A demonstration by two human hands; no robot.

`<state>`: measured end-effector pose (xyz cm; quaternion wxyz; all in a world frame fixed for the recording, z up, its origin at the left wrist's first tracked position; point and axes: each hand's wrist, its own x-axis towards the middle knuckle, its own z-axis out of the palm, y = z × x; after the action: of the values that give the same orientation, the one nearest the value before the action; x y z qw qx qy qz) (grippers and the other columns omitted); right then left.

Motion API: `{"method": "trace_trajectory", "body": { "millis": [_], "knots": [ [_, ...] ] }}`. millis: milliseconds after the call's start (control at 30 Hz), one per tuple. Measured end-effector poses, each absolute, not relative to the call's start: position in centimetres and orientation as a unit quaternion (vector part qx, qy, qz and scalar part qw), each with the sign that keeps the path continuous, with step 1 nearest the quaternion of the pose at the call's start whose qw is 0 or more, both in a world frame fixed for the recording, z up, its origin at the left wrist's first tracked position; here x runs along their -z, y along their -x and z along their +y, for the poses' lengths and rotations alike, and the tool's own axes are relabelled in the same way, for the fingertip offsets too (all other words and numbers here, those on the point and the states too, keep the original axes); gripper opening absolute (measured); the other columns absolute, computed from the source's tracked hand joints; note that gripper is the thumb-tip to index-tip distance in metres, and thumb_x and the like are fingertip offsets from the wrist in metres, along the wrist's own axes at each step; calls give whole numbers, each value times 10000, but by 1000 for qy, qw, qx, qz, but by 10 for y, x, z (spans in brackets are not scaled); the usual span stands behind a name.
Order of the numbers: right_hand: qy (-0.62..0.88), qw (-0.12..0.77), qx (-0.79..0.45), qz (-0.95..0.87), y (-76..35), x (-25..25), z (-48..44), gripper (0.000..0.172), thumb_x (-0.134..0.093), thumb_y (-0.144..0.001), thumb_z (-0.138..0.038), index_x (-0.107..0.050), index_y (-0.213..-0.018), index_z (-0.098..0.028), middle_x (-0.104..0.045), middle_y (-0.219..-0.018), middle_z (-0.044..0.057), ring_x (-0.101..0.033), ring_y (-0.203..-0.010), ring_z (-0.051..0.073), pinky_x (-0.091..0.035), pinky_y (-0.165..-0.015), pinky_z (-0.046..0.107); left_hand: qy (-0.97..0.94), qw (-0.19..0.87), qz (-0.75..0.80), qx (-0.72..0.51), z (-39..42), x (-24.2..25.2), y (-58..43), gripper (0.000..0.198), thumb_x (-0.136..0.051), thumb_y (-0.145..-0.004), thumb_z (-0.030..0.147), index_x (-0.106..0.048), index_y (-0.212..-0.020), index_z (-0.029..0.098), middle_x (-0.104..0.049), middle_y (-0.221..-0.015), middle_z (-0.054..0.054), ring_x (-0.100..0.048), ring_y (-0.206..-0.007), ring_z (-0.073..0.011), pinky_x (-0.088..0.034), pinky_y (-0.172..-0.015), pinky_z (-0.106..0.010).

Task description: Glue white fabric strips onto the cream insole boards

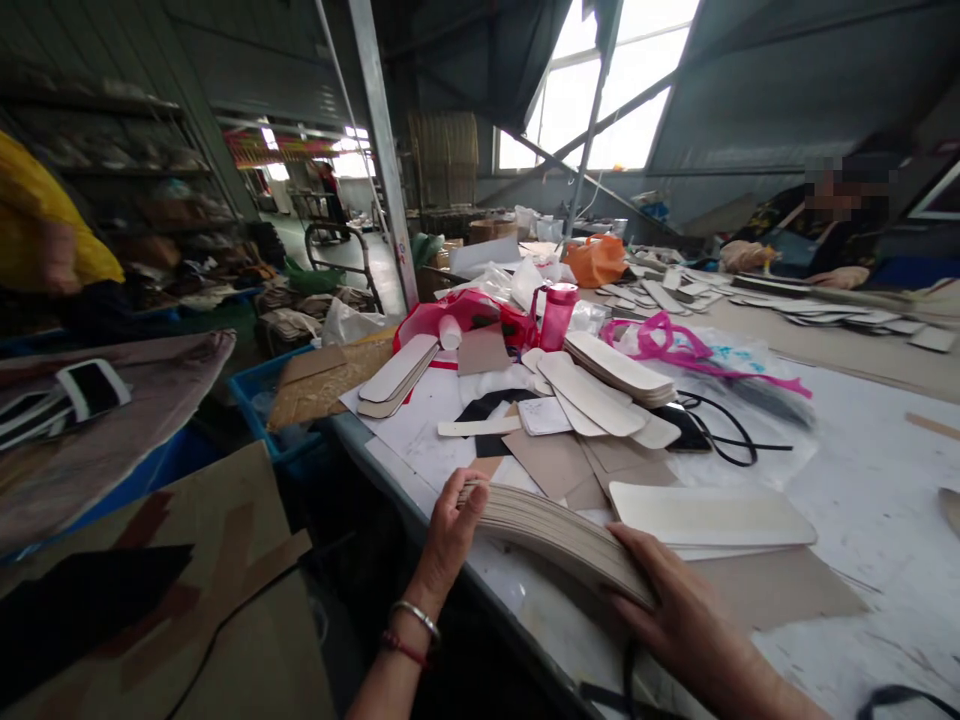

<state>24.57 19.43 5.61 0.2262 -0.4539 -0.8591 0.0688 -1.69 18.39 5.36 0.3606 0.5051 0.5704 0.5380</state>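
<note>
A thick stack of long cardboard strips (559,530) is held between my two hands above the table's near edge, bowed slightly along its length. My left hand (455,515) is closed around the stack's far left end, thumb toward me. At the other end my right hand (660,585) grips it, fingers along the top edge and thumb below. Right beside the stack lie white rounded-end cardboard pieces (709,515) on a brown sheet (780,585). Further up are more white-topped piles, one (397,375) at the left and one (619,368) in the middle.
On the table (885,480) stand a pink bottle (559,315), an orange bag (596,260) and a magenta-handled plastic bag (667,340). A black cord (739,440) curls nearby. Blue crates (270,400) and a large carton (225,610) are at left. Other people (810,230) are at right and left.
</note>
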Motion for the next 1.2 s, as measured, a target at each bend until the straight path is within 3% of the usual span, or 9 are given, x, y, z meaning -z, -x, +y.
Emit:
{"method": "trace_trajectory", "body": {
  "millis": [167,333,433,567,667,767,867,967,1200],
  "knots": [
    [412,195,-32,-890,-248,-77,197,392,-510,-766,-268,-523,-1142,-161,-628,-1077,137,-615,-946,255,-532,-776,375,-590,310,586,-460,166,-68,35,691,-563,-549,746,-540,-933,172,-586,-913,-88,-541,-900,-286,-428,-839,-424],
    [254,137,32,-957,-228,-142,172,317,-519,-772,-181,-546,-1087,-156,-643,-1002,120,-603,-836,232,-500,-672,335,-718,16,644,-264,95,-104,26,916,-687,-462,691,-510,-1180,150,-436,-1326,-191,-292,-1273,-389,-129,-1060,-597],
    [150,95,8,-984,-209,-171,141,249,-540,-795,-217,-560,-1037,-159,-647,-896,82,-580,-748,201,-457,-637,309,-714,65,661,-221,41,-115,1,1008,-756,-484,553,-350,-1323,167,-427,-1356,-155,-348,-1262,-346,-257,-1048,-557],
    [17,59,-17,-998,-184,-187,93,201,-529,-831,-198,-557,-1024,-151,-625,-854,61,-547,-726,184,-420,-615,303,-606,133,738,-266,-31,-108,-28,701,-657,-634,221,-379,-1277,183,-537,-1256,-120,-514,-1130,-261,-429,-954,-442],
    [-65,58,-19,-996,-174,-197,62,156,-489,-864,-169,-573,-995,-150,-617,-819,54,-542,-724,180,-423,-616,306,-501,146,788,-327,-83,-100,-45,466,-544,-670,130,-492,-1127,206,-638,-1087,-83,-595,-995,-232,-472,-875,-382],
    [-104,110,-66,-986,-177,-208,36,267,-504,-881,-275,-533,-1124,-169,-617,-990,86,-552,-913,200,-456,-769,340,-379,179,816,-399,-129,-93,-65,356,-572,-709,253,-523,-1058,198,-668,-957,-63,-624,-878,-232,-497,-772,-333],
    [-27,250,-135,-958,-195,-207,13,422,-523,-871,-328,-423,-1260,-199,-549,-1170,113,-507,-1090,208,-460,-884,334,-250,184,810,-498,-162,-89,-87,396,-604,-694,413,-537,-996,166,-670,-884,-72,-623,-823,-239,-493,-734,-316],
    [40,343,-189,-919,-215,-194,-9,336,-496,-878,-244,-456,-1212,-238,-597,-1072,83,-593,-978,176,-524,-800,266,-184,155,786,-570,-184,-92,-106,360,-605,-684,449,-557,-909,172,-662,-798,-41,-613,-765,-211,-476,-703,-275],
    [-9,357,-260,-897,-231,-178,-56,440,-496,-846,-118,-421,-1271,-205,-568,-1135,99,-593,-1008,156,-527,-817,201,-193,91,775,-595,-214,-98,-123,340,-608,-669,446,-568,-887,188,-649,-729,-8,-586,-696,-186,-454,-648,-246]
  ]
}}
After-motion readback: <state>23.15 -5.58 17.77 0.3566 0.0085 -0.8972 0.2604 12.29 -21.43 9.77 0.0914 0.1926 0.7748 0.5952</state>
